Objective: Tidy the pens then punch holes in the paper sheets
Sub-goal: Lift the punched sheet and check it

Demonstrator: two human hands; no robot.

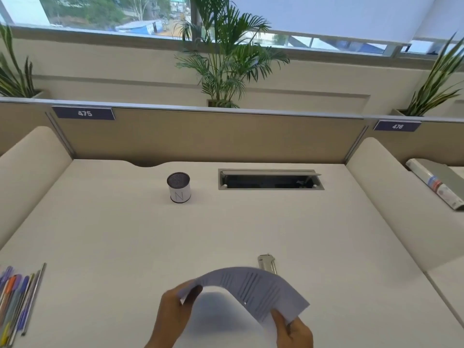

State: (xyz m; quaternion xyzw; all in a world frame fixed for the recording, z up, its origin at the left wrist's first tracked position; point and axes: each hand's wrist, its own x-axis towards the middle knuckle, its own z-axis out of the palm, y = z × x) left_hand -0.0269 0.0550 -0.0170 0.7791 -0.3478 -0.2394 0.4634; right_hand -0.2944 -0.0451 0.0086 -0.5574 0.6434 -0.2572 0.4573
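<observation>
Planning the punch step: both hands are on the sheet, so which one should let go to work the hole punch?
Right, probably. The hole punch lies beyond the paper sheet, on the side of the right hand. The left hand keeps its grip on the opposite edge to feed it.

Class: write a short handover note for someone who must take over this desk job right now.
Left hand and right hand each pinch one end of the bowed white printed paper sheet.
The metal hole punch lies just behind it, unused.
The coloured pens lie loose at the desk's left edge; the black mesh pen cup looks empty.
Done: nothing visible.
Left: tidy the pens, then punch.
</observation>
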